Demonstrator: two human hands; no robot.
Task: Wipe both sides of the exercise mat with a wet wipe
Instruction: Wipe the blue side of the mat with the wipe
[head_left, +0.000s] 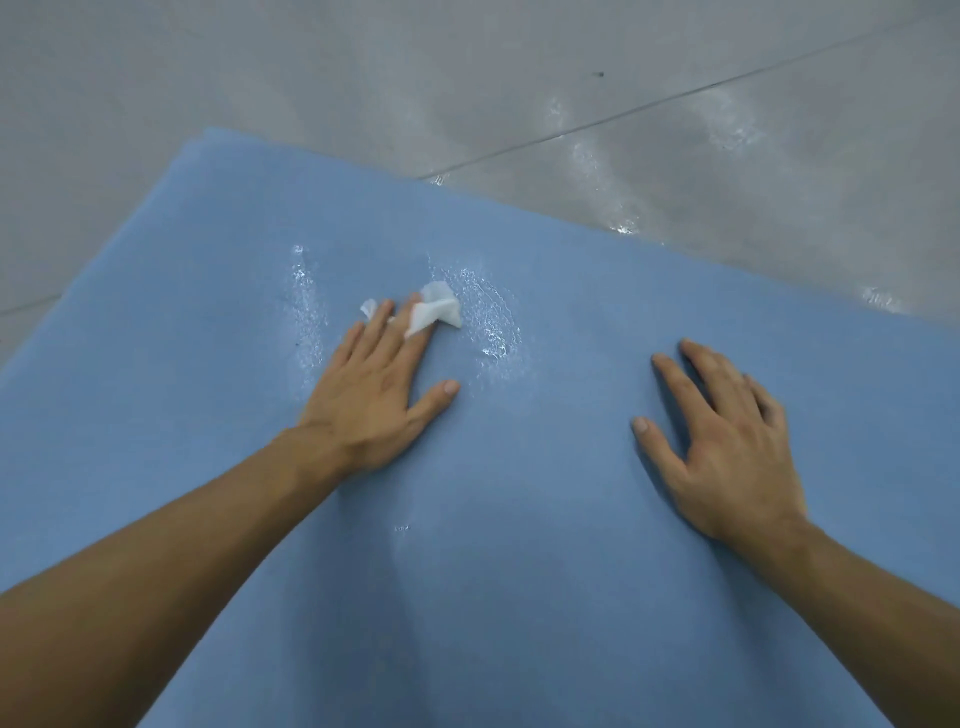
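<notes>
We see a blue exercise mat (519, 597) spread on a grey tiled floor (467, 78); the left hand (374, 395), fingers straight, presses a white wet wipe (439, 312) onto it beside glistening wet streaks (493, 327), while the right hand (727, 447) rests flat on the mat, fingers spread

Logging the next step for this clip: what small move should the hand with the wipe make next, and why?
Probably slide the left hand and wipe toward the right hand: wet streaks shine mostly beside the wipe, while the mat by the right hand looks dry.
</notes>
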